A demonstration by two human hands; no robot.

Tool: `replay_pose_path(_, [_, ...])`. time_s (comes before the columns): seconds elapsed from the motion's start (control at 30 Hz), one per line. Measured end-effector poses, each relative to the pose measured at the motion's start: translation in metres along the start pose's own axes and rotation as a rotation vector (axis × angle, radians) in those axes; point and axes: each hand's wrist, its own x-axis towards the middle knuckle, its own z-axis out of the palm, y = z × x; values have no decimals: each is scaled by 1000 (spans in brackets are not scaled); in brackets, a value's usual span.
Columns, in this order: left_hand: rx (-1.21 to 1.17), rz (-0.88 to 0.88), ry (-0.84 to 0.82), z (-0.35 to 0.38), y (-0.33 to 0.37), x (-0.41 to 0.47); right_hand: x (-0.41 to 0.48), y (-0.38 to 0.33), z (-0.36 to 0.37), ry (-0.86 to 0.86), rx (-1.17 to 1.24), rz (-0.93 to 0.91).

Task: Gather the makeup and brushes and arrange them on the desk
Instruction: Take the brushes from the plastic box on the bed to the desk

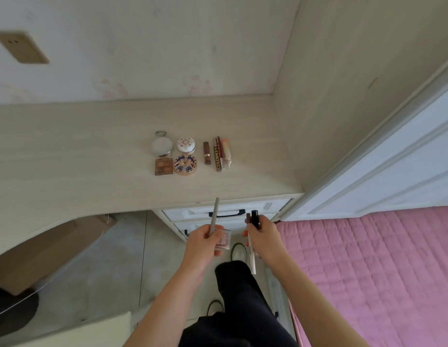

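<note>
Nearest to us, the left hand (205, 242) curls its fingers around a slim grey pencil (214, 216) that points up toward the desk, with a small pink palette (224, 239) tucked under the same fingers. Just beside it, the right hand (264, 240) grips a bundle of sticks: a white pen (251, 256) hanging down past the palm, a black tube (254, 219) and a thinner brown stick (248, 217) rising above the fingers. Both hands hover over the floor in front of the white drawers (218, 211), beside the pink quilted bed (368, 259).

Farther off, on the pale wood desk (92, 146), we see makeup set in a tidy group: a square brown palette (164, 166) and a patterned round compact (185, 165) in front, a white round compact (161, 146) and a white jar (186, 145) behind. To their right lie a brown lipstick (206, 153), a COLORKEY tube (218, 156) and a pale peach tube (226, 154), side by side.
</note>
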Motion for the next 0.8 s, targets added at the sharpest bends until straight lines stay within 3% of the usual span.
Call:
replay_pose_path(0.43, [128,41,45,68,98,120,146,-82,-41,-34,-110,10])
replay_pose_path(0.8, [104,-90,42,112,133,203,233,-106,-58,-25,-145,94])
